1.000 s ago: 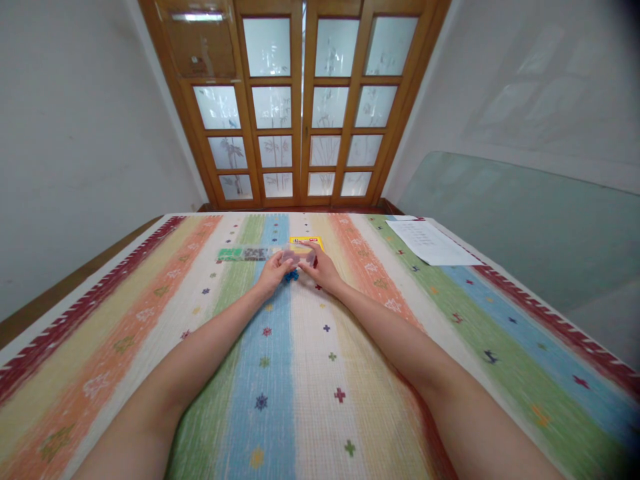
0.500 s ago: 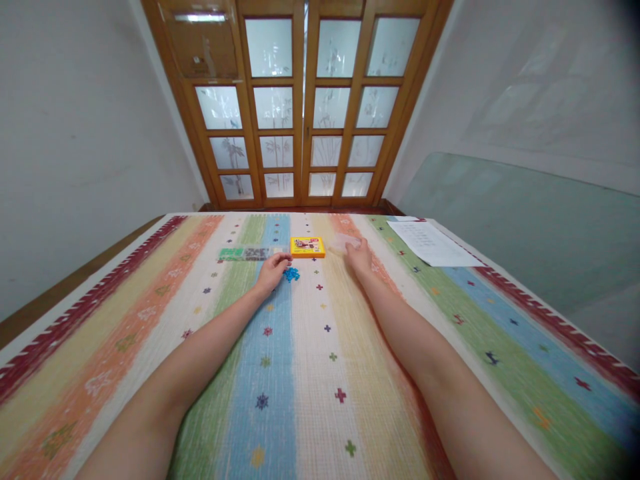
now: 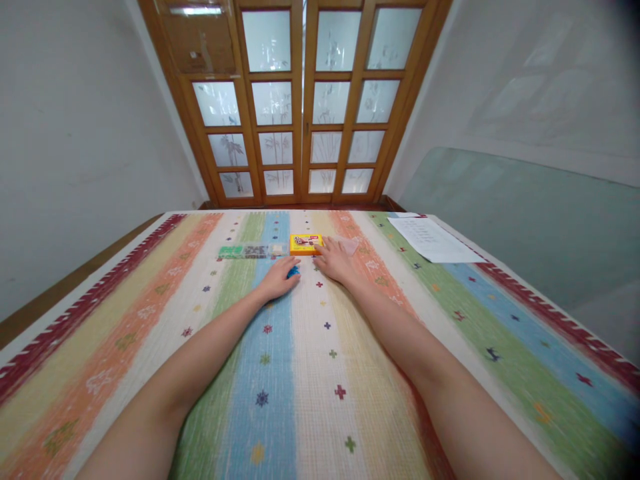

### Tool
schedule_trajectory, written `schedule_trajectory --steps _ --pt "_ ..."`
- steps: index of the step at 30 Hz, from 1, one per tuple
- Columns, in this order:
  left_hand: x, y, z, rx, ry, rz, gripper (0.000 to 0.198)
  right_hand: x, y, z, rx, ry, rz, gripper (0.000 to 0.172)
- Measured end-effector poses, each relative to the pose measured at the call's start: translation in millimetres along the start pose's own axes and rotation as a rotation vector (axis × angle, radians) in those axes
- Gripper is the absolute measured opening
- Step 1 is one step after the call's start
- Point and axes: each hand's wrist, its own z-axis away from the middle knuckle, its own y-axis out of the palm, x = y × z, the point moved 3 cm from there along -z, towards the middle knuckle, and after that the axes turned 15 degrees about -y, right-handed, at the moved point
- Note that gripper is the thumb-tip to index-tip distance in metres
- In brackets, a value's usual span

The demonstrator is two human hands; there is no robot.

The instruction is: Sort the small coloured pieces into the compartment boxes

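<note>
My left hand (image 3: 280, 279) rests on the tablecloth, its fingers curved around a small pile of blue pieces (image 3: 293, 272), with thumb and forefinger apart. Part of the pile is hidden by that hand. Fingers spread, my right hand (image 3: 336, 260) reaches to the right end of a yellow box (image 3: 303, 245) with a printed picture; whether it touches the box I cannot tell. Just beyond that hand lies a clear plastic bag (image 3: 350, 245), partly covered by it. Left of the box sits a clear compartment case (image 3: 257, 252) holding green, dark and pale pieces.
A striped cloth (image 3: 310, 373) covers the table. Printed paper sheets (image 3: 433, 241) lie at the far right. Beyond the table stand wooden doors with glass panes (image 3: 327, 103), and a pale green panel (image 3: 510, 220) leans by the right wall.
My right hand has let go of the plastic bag and moved left to the yellow box. My left hand has shifted slightly right and now partly covers the blue pile.
</note>
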Motion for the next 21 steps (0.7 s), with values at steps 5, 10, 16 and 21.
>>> schedule_trajectory --steps 5,10,16,21 --pt "-6.8 7.5 8.7 0.11 0.069 -0.195 0.052 1.2 3.4 0.8 0.09 -0.021 0.031 0.049" --pt "-7.4 6.7 9.1 0.114 0.056 -0.22 0.052 0.4 0.8 -0.6 0.084 -0.038 0.038 0.045" --pt "-8.5 1.8 8.2 0.061 0.067 -0.21 0.048 11.1 -9.5 -3.6 0.054 -0.058 0.064 0.029" --pt "2.5 -6.5 0.6 -0.047 0.009 -0.211 0.046 17.4 -14.0 -2.7 0.021 -0.017 0.103 0.028"
